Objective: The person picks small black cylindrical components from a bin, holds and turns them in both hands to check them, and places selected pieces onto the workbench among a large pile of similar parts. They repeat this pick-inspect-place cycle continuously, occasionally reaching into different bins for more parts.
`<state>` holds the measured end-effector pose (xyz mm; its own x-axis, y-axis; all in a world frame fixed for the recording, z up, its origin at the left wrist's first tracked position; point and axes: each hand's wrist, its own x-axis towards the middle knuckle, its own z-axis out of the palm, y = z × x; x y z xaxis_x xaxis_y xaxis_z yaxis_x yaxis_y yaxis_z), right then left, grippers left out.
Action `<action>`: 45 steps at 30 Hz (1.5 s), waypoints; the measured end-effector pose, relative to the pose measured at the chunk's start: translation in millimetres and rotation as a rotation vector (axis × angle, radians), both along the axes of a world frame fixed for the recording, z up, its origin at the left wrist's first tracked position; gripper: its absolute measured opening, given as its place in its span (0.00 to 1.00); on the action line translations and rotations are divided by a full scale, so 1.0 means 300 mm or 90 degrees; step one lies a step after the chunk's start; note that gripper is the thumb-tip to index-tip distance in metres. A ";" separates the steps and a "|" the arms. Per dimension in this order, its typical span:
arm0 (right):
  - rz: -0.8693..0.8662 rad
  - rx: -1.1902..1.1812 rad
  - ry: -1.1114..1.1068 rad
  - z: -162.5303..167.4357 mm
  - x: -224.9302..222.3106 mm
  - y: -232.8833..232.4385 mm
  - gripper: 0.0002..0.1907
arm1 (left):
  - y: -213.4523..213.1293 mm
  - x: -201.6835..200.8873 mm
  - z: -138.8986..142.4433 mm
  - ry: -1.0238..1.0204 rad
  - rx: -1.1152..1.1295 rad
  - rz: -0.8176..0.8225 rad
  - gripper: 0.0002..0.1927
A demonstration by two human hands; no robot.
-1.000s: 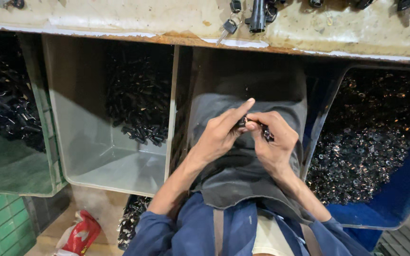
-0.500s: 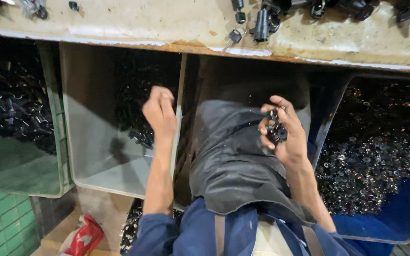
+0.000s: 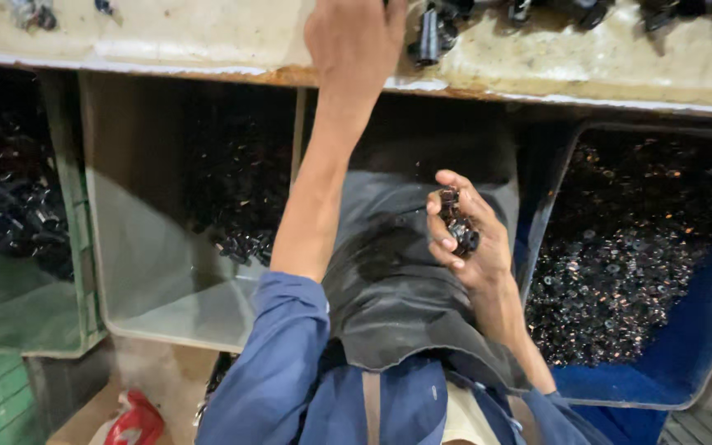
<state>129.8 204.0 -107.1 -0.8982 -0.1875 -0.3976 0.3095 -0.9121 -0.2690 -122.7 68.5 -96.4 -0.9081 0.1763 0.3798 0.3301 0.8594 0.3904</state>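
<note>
In the cupped right hand [image 3: 465, 239], above the dark lap cloth [image 3: 397, 280], sits a cluster of small black parts [image 3: 459, 227], fingers curled round it. Left hand [image 3: 354, 37] reaches onto the workbench edge [image 3: 208, 41]; its grip cannot be told. Blue bin [image 3: 702, 330] lies just right.

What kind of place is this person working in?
Probably a small factory or assembly workshop. Bins full of small dark metal parts sit under a worn workbench, and the right hand cups a handful of such parts while the left hand reaches onto the bench.
</note>
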 end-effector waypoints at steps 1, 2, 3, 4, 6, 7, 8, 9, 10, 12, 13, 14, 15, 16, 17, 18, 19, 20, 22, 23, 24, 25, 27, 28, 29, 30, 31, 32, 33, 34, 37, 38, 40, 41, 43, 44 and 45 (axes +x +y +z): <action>-0.017 -0.020 0.032 0.012 -0.001 0.004 0.16 | -0.005 -0.010 -0.015 0.023 0.071 0.005 0.12; -0.022 -0.036 0.045 0.021 0.000 0.008 0.16 | -0.024 -0.001 -0.028 0.041 0.139 0.005 0.11; -0.030 -0.055 0.055 0.027 0.003 0.012 0.16 | -0.048 0.024 -0.035 0.056 0.205 0.002 0.11; -0.038 -0.074 0.066 0.028 0.006 0.015 0.16 | -0.085 0.057 -0.033 -0.015 0.466 -0.077 0.14; -0.042 -0.059 0.076 0.023 0.016 0.020 0.17 | -0.156 0.146 -0.007 -0.141 0.828 -0.174 0.20; -0.036 -0.052 0.075 0.018 0.022 0.022 0.18 | -0.181 0.207 0.010 -0.203 0.901 -0.187 0.22; -0.035 -0.057 0.070 0.012 0.028 0.024 0.18 | -0.207 0.273 0.032 -0.264 0.974 -0.193 0.24; -0.031 -0.063 0.065 0.007 0.033 0.025 0.18 | -0.204 0.334 0.044 -0.329 1.024 -0.202 0.26; -0.023 -0.069 0.061 0.001 0.035 0.025 0.18 | -0.195 0.406 0.053 -0.405 0.983 -0.155 0.24; -0.028 -0.070 0.067 -0.009 0.033 0.026 0.18 | -0.170 0.522 0.057 -0.392 0.794 -0.164 0.18; -0.033 -0.072 0.070 -0.012 0.029 0.024 0.18 | -0.166 0.561 0.053 -0.317 0.644 -0.217 0.16; -0.028 -0.023 0.056 -0.012 0.023 0.020 0.17 | -0.168 0.592 0.048 -0.387 0.568 -0.195 0.16; -0.024 0.027 0.042 -0.009 0.016 0.015 0.17 | -0.172 0.615 0.042 -0.457 0.495 -0.177 0.16; -0.021 0.079 0.031 -0.001 0.010 0.009 0.16 | -0.179 0.626 0.036 -0.439 0.484 -0.211 0.16; -0.022 0.122 0.034 0.011 0.004 0.001 0.16 | -0.187 0.629 0.031 -0.419 0.473 -0.248 0.16; -0.025 0.166 0.037 0.029 0.002 -0.009 0.16 | -0.197 0.626 0.030 -0.399 0.461 -0.286 0.17; -0.027 0.208 0.039 0.053 0.000 -0.017 0.16 | -0.204 0.618 0.032 -0.357 0.443 -0.322 0.21; -0.030 0.365 0.048 0.083 0.006 -0.024 0.15 | -0.209 0.608 0.037 -0.320 0.422 -0.359 0.26; -0.044 0.680 0.066 0.148 0.009 -0.024 0.12 | -0.203 0.584 0.053 -0.289 0.402 -0.423 0.32; -0.029 0.812 0.167 0.177 0.005 -0.018 0.13 | -0.195 0.573 0.062 -0.293 0.405 -0.450 0.35; -0.013 0.943 0.270 0.199 -0.008 -0.007 0.13 | -0.184 0.562 0.071 -0.296 0.408 -0.479 0.37; 0.007 1.075 0.375 0.215 -0.024 0.003 0.13 | -0.175 0.553 0.079 -0.287 0.389 -0.490 0.37; 0.047 1.016 0.325 0.234 -0.049 0.018 0.12 | -0.161 0.547 0.091 -0.266 0.354 -0.508 0.38; 0.072 0.984 0.305 0.232 -0.058 0.018 0.11 | -0.158 0.551 0.094 -0.337 0.383 -0.498 0.37; 0.039 1.007 0.297 0.226 -0.063 0.011 0.11 | -0.158 0.558 0.093 -0.412 0.409 -0.483 0.37; 0.008 1.028 0.287 0.214 -0.064 -0.003 0.10 | -0.159 0.567 0.088 -0.490 0.436 -0.463 0.36; -0.021 1.047 0.278 0.199 -0.058 -0.020 0.09 | -0.163 0.583 0.080 -0.514 0.473 -0.447 0.36; -0.030 1.041 0.269 0.180 -0.051 -0.035 0.08 | -0.167 0.596 0.067 -0.533 0.510 -0.431 0.35; -0.044 1.036 0.264 0.159 -0.045 -0.047 0.08 | -0.172 0.603 0.049 -0.548 0.545 -0.419 0.35; -0.054 1.030 0.255 0.138 -0.036 -0.055 0.07 | -0.178 0.614 0.030 -0.517 0.553 -0.425 0.33; 0.098 0.726 0.082 0.074 -0.025 -0.037 0.06 | -0.217 0.626 -0.024 -0.472 0.566 -0.362 0.21; 0.072 0.552 0.060 0.052 -0.027 -0.024 0.07 | -0.242 0.617 -0.036 -0.490 0.565 -0.291 0.13; 0.023 0.203 0.016 0.010 -0.034 0.003 0.10 | -0.312 0.587 -0.041 -0.475 0.602 -0.114 0.05; 0.007 0.158 -0.018 -0.008 -0.033 0.011 0.11 | -0.364 0.562 -0.033 -0.443 0.637 -0.006 0.08; -0.029 0.068 -0.079 -0.042 -0.028 0.022 0.15 | -0.445 0.489 -0.011 -0.305 0.535 0.066 0.12; -0.014 0.042 -0.072 -0.058 -0.021 0.022 0.14 | -0.462 0.455 -0.001 -0.174 0.282 0.059 0.08; 0.000 0.016 -0.069 -0.071 -0.010 0.019 0.14 | -0.470 0.426 0.013 -0.045 0.029 0.050 0.06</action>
